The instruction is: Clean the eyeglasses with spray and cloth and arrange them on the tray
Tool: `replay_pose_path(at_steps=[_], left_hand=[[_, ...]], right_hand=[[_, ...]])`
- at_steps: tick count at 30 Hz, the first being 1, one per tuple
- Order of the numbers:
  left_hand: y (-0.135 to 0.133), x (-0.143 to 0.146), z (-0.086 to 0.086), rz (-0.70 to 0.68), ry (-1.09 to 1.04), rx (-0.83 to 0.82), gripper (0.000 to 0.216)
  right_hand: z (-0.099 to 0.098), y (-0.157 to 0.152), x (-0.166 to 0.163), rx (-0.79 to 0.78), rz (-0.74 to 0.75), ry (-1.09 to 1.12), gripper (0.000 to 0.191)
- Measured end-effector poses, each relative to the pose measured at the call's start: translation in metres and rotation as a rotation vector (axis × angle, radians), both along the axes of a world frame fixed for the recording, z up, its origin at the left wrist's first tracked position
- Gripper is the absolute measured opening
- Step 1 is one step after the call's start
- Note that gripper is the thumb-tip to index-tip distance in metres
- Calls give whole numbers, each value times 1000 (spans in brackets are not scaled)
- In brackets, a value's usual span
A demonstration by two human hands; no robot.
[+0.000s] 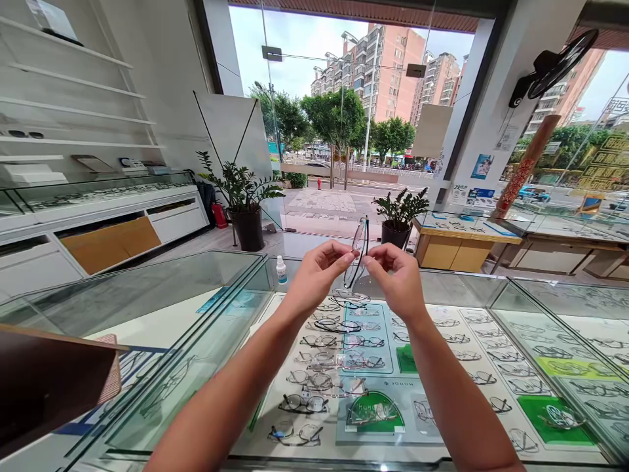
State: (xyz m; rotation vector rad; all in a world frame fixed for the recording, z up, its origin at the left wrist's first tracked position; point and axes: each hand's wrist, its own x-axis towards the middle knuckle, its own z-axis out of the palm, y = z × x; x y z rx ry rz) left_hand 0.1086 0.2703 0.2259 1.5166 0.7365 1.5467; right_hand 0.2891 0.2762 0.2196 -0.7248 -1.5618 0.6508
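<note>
A thin-framed pair of glasses stands on end in the air between my two hands, above a glass display counter. My left hand pinches its left side with thumb and fingers. On the other side, my right hand pinches the frame the same way. Both arms stretch forward over the counter top. Under the glass lie rows of several glasses frames on white and green trays.
A small white bottle stands on the counter's far left. More glass cases run left and right. Two potted plants flank the glass shop front. A brown board juts in at lower left.
</note>
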Motion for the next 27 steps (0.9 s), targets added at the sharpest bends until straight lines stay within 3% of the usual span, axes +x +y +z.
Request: replay_pose_path(at_steps=[4, 10, 15, 19, 24, 27], left_hand=[[5, -4, -3, 45, 14, 38, 37], [13, -17, -2, 91, 156, 89, 35], [18, -31, 1, 88, 291, 112, 34], [24, -34, -1, 58, 322, 102, 35], [29, -30, -3, 49, 166, 67, 40], [27, -30, -1, 54, 51, 10, 45]], right_hand=[[0, 2, 3, 53, -118, -41, 17], [1, 6, 16, 221, -454, -229, 20], [1, 15, 26, 340, -656, -234, 21], [1, 16, 25, 373, -646, -183, 22], [0, 14, 19, 246, -416, -23, 33], [0, 15, 20, 254, -485, -21, 35]])
